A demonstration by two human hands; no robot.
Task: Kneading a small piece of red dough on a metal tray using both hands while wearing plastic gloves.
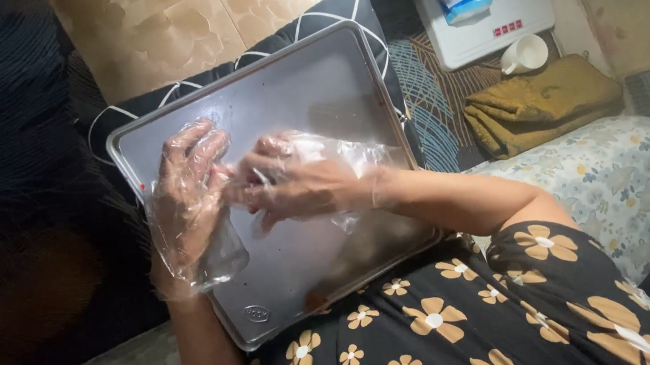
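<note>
We see a large metal baking tray resting on the person's lap, its far edge propped against a dark cushion with white lines. Both hands meet over the tray's middle, each inside a loose, clear plastic glove.

The left hand is half open, fingers spread and slightly curled, its glove bagging out toward the tray's left edge. The right hand is curled, its fingertips pinching at the left hand's palm side. We judge it is tugging or settling the left glove, though we cannot tell whether it grips only plastic or some small thing hidden between the hands. We read the step in hand as fitting the gloves. The next move seems to call for a gentle pull along the fingers so the thin film does not tear.

The tray's surface is bare apart from small specks, and a brownish smear lies by its near edge, so the hands have open room toward the far right corner. Off its right edge lie a folded mustard cloth and a white cup, well apart.
</note>
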